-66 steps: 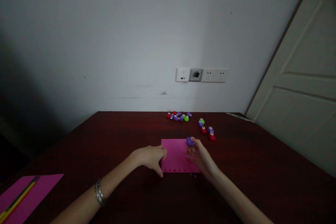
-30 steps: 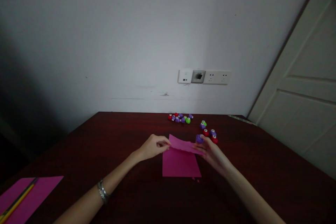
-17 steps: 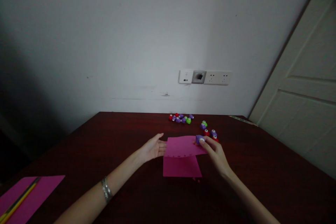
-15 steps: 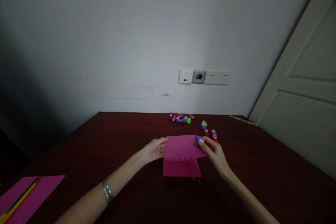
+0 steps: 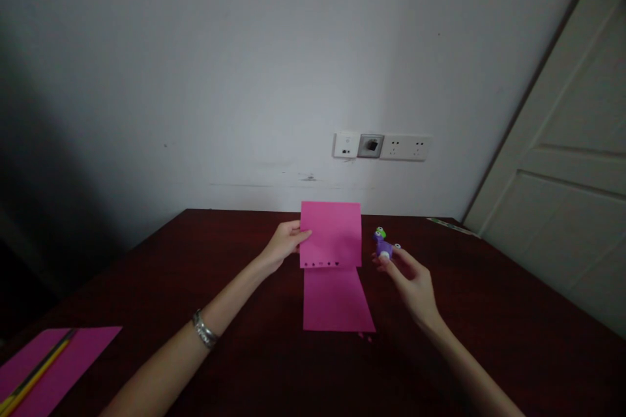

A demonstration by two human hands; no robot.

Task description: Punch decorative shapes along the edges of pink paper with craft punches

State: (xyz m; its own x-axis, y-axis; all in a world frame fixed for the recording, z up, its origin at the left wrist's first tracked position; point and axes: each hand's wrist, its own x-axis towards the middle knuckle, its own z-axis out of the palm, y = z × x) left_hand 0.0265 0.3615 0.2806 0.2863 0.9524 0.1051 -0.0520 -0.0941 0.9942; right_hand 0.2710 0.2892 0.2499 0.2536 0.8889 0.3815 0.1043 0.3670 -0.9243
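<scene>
My left hand is closed on the left edge of a pink paper sheet, held up with its face toward me. Several small shaped holes run along the sheet's lower edge, one of them looking like a heart. Between the thumb and fingers of my right hand is a purple craft punch with a white button, apart from the sheet on its right. Another pink sheet lies on the table below, its upper part hidden by the raised one. Tiny pink paper bits lie by its lower right corner.
Just behind the right hand stands a green punch, with other punches partly hidden. At far left, pencils lie on a pink sheet. The dark red table meets a wall with sockets; a thin strip lies at back right.
The purple punch has come off the sheet's right side and moved slightly right. My left hand has raised the sheet and turned it upright, hiding the punches at the back.
</scene>
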